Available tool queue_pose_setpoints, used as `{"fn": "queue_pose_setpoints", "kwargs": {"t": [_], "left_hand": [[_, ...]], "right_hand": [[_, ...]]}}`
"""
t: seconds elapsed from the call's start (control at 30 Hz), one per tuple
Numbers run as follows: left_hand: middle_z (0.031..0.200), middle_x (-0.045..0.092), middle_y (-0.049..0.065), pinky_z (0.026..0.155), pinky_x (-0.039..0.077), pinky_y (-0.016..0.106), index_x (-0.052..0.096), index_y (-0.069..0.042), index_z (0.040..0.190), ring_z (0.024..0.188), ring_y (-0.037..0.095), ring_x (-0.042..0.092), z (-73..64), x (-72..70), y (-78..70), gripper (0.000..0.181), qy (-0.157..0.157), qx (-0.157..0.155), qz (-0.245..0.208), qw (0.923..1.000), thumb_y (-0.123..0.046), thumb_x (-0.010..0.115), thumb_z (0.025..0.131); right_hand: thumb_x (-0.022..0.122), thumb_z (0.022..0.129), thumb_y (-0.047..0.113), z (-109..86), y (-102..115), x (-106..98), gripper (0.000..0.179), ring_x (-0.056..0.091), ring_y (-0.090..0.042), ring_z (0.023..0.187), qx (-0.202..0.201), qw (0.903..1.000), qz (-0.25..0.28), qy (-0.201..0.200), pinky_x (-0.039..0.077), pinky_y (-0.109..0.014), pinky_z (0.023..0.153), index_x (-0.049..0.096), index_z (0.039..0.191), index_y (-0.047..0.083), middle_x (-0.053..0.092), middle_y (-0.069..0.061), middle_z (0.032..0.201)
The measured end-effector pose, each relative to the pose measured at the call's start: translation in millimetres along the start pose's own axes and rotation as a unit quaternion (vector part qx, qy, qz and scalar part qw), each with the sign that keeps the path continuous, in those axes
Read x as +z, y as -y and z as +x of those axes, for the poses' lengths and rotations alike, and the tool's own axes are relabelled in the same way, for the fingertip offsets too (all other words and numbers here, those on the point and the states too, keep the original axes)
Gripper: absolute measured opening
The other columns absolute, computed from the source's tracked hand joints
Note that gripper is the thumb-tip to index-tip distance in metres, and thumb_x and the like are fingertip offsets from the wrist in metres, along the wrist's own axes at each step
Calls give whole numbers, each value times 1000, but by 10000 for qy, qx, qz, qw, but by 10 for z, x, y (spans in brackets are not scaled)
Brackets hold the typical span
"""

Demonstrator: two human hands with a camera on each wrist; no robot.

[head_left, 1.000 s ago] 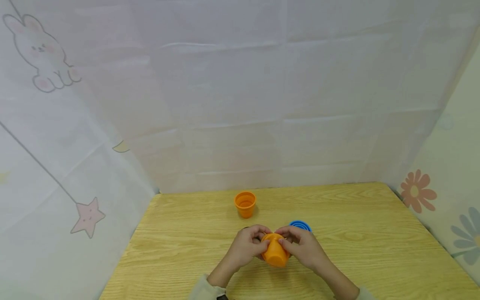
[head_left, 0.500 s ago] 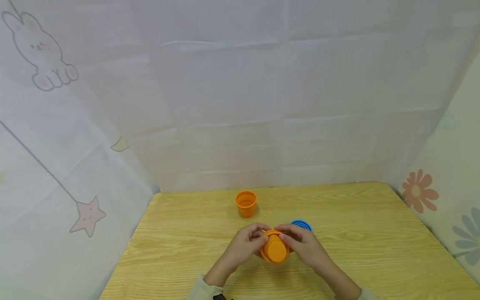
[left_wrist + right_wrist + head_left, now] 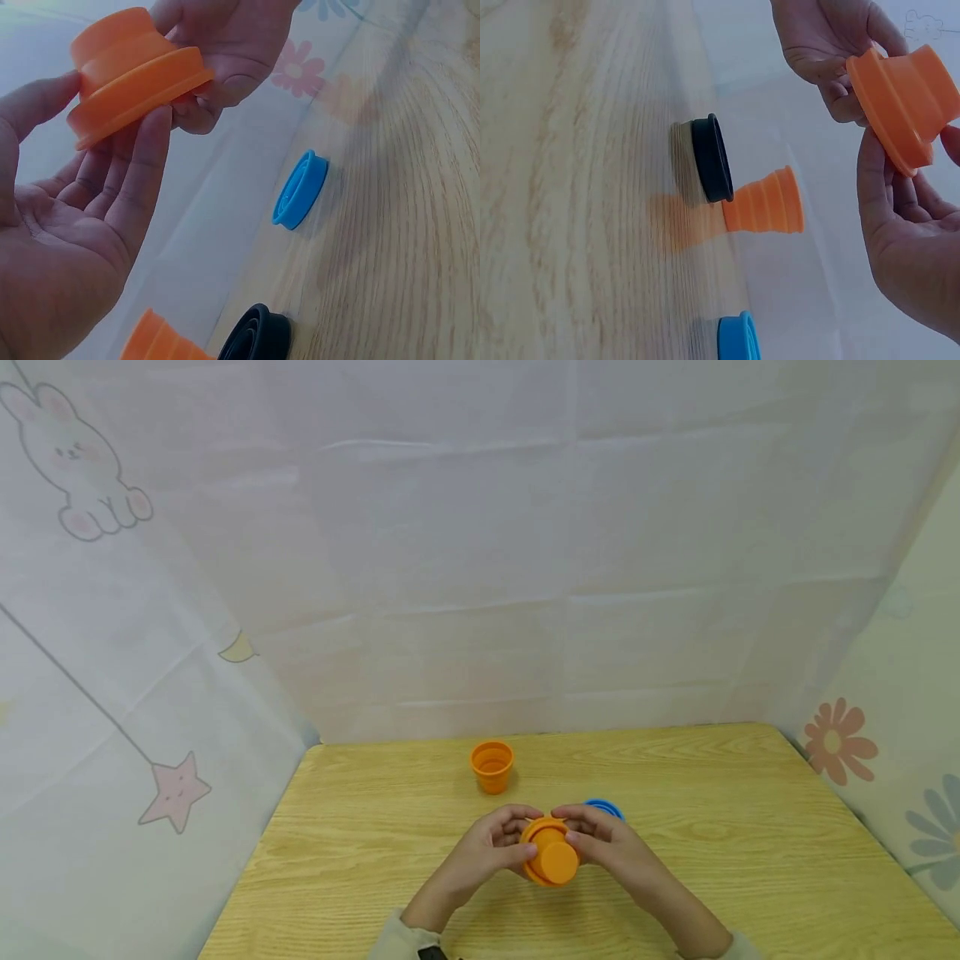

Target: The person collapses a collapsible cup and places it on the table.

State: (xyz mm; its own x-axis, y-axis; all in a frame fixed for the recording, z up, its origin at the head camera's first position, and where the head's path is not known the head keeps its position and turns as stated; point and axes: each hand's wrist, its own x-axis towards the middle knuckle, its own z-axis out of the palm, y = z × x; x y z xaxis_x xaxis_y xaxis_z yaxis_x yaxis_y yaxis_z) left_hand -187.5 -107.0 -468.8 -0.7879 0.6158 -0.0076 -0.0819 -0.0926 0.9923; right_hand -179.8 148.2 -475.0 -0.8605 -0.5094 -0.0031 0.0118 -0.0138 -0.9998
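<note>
Between both hands, raised above the table, is an orange collapsible cup [image 3: 558, 862], tilted with its base toward the head camera. Its wide ring is partly folded, as the left wrist view shows on the cup's side [image 3: 135, 67]. My left hand [image 3: 483, 852] pinches the left of its rim, thumb on the outer wall. My right hand [image 3: 615, 847] holds the opposite side with thumb and fingers. Behind the right hand lies a flattened blue collapsible cup [image 3: 606, 807], partly covered in the head view. A flattened black collapsible cup [image 3: 711, 157] appears only in the wrist views.
A second orange cup [image 3: 492, 787] stands upright and extended farther back on the wooden table [image 3: 360, 827]. Pale printed cloth [image 3: 465, 568] encloses the table's back and sides.
The held cup has been tipped so its base faces the head camera more, and its body looks shorter, with the walls pushed in toward the rim. Both hands stay around it.
</note>
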Motion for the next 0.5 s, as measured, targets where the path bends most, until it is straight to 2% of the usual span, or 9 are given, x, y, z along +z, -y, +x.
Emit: {"fn": "queue_pose_setpoints", "kwargs": {"t": [0.13, 0.23, 0.37, 0.5], "left_hand": [[120, 64, 7, 77, 60, 28, 49, -2, 142, 99, 17, 66, -8, 3, -19, 48, 139, 12, -73, 9999, -16, 66, 99], [116, 66, 7, 75, 60, 27, 51, -1, 140, 95, 16, 66, -3, 17, -27, 46, 139, 30, 36, 9999, -16, 67, 99], [108, 67, 6, 72, 59, 24, 55, -2, 135, 88, 13, 65, 13, 47, -23, 43, 2, 101, 468, 9989, -16, 70, 97], [103, 67, 5, 70, 57, 22, 59, -3, 129, 83, 12, 64, 22, 82, -10, 38, -214, 250, 1030, 9941, -14, 72, 95]], "right_hand": [[52, 107, 15, -26, 24, -8, 45, 66, -20, 107, -87, 9993, 165, 314, 58, -37, 90, 43, 147, -3, 62, -12, 123], [55, 106, 15, -38, 41, -11, 46, 66, -20, 110, -100, 9989, 141, 426, 57, -37, 92, 43, 147, -4, 61, -14, 128], [59, 104, 18, -38, 46, -8, 47, 63, -22, 117, -112, 9988, -143, 462, 57, -36, 93, 46, 145, -1, 57, -17, 137], [62, 103, 22, -21, 37, 18, 43, 60, -22, 116, -243, 9973, -608, 346, 58, -33, 88, 53, 140, 4, 56, -18, 135]]}}
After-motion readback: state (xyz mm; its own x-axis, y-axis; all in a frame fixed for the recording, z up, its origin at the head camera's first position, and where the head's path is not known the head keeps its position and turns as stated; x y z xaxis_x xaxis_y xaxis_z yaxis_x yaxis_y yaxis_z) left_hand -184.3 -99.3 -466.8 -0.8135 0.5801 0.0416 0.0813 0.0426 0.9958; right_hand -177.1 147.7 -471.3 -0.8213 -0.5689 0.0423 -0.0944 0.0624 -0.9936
